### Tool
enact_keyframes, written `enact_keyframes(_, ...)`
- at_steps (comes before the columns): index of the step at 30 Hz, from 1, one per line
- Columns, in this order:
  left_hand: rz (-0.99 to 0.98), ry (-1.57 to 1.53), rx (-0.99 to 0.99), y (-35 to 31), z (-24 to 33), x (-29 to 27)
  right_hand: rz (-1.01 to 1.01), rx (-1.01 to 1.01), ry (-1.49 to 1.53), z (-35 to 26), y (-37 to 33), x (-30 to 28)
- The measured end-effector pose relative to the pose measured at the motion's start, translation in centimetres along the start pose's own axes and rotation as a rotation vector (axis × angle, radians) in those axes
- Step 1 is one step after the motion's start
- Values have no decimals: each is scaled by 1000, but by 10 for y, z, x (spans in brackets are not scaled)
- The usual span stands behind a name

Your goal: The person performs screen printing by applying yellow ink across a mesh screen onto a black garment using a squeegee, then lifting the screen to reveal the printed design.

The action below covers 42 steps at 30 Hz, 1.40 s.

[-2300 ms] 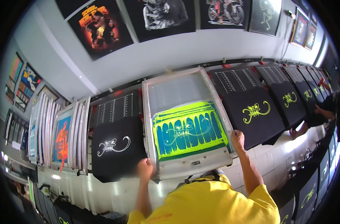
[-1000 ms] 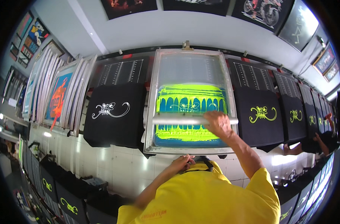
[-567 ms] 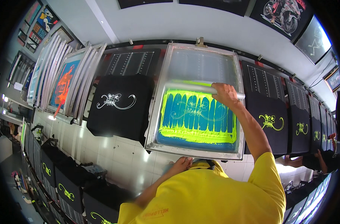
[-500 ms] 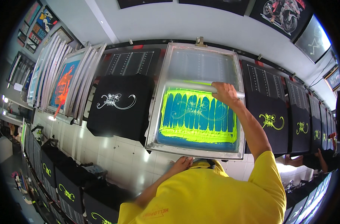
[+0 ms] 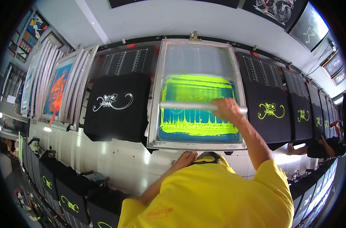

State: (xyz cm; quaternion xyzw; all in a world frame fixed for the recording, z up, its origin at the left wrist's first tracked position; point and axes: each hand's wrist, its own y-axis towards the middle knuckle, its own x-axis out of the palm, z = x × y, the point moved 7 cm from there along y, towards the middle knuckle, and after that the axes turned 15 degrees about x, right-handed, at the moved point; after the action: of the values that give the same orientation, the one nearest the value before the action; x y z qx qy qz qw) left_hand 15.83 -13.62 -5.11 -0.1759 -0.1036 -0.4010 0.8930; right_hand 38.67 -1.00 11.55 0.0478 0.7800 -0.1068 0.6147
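Note:
A metal-framed printing screen (image 5: 155, 114) lies flat over a pallet, its mesh smeared with neon yellow-green ink (image 5: 195, 81) over blue. My right hand (image 5: 227, 109) grips a long silver squeegee (image 5: 184, 105) lying crosswise on the mesh at mid-height. My left hand (image 5: 185, 158) rests at the bench's front edge just below the frame's near rail; its fingers are partly hidden. To the left of the screen is a black shirt with a white motif (image 5: 116, 110). To the right is a black shirt with a yellow-green motif (image 5: 269, 114).
Several framed screens (image 5: 57, 91) lean in a stack at the left. More printed black shirts run along the bench to the right, where another person's arm (image 5: 328, 146) reaches in. Black shirts hang on a lower rail (image 5: 62, 190). Posters cover the wall behind.
Both hands first held the frame's near rail. The right hand then carried the squeegee to the far end of the mesh and has drawn it back toward me.

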Motion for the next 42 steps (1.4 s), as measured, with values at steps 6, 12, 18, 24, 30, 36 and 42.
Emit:
enact_keyframes(6,-61,20,-107,4,-23,-7,80,15,-1,-16,-57,5)
enact_keyframes(12,-132,9,-107,3,-7,-5,96,15,48,-21,-65,-6)
enact_keyframes(18,-185,24,-174,-2,2,-3,130,-63,-7,-30,-101,13)
enact_keyframes(24,-82,351,244,-20,126,-16,98,-41,-14,-30,-100,13)
enact_keyframes(30,-206,1659,557,19,232,-42,61,-45,-53,-29,-99,14)
enact_keyframes(36,-249,1576,429,32,189,-66,162,74,-52,24,-128,-2)
enact_keyframes(42,-92,1548,699,58,185,-81,240,103,-43,53,-106,19)
